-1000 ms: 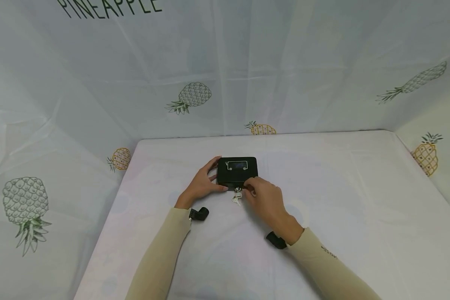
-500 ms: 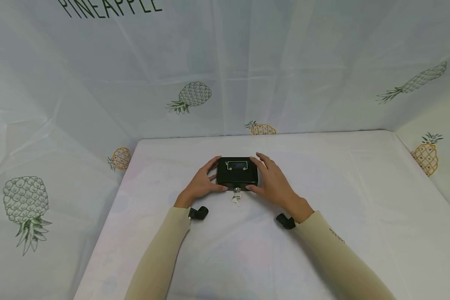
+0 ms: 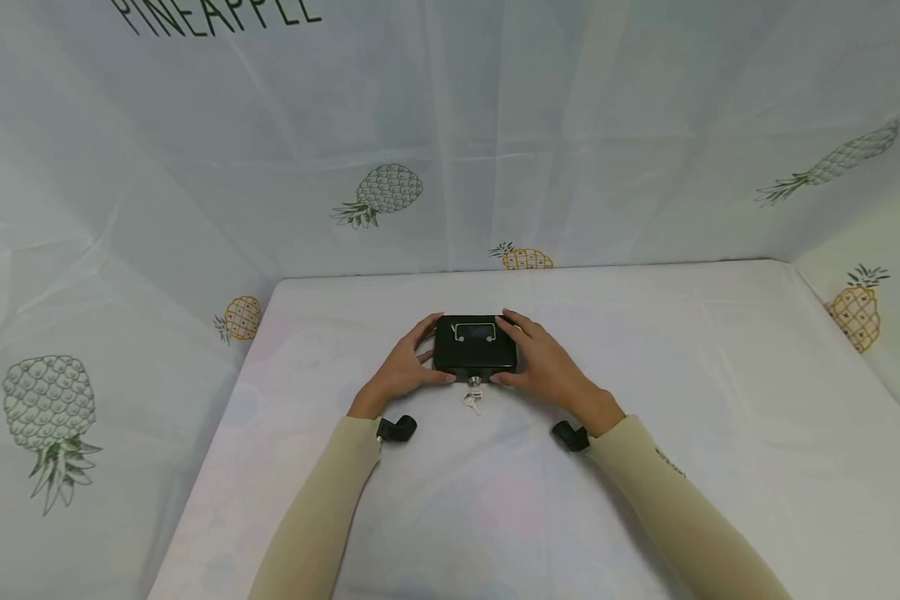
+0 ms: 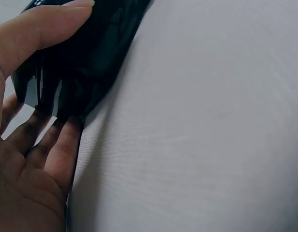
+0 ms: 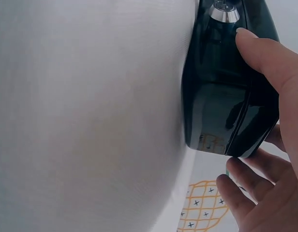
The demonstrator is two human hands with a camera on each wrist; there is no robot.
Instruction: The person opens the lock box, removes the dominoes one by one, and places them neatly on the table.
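Observation:
A small glossy black cash box (image 3: 471,354) lies on the white-covered table in the head view, a pale line drawing on its lid. From its front a silver lock (image 5: 225,13) sticks out, with a key in it and a second key (image 3: 471,403) dangling. My left hand (image 3: 399,367) grips the box's left end, thumb at the front and fingers toward the side and back. At the opposite end my right hand (image 3: 553,368) holds the box, thumb on the front near the lock, index finger over the lid's edge. The lid is down.
White cloth (image 3: 450,517) covers the table. Behind and beside it hang white curtains (image 3: 615,150) printed with pineapples. Each wrist carries a black camera, such as the left one (image 3: 397,428).
My right hand has left the spot by the lock and spread round the box's right end; its index finger then shifted slightly onto the lid. The left hand and box stay put.

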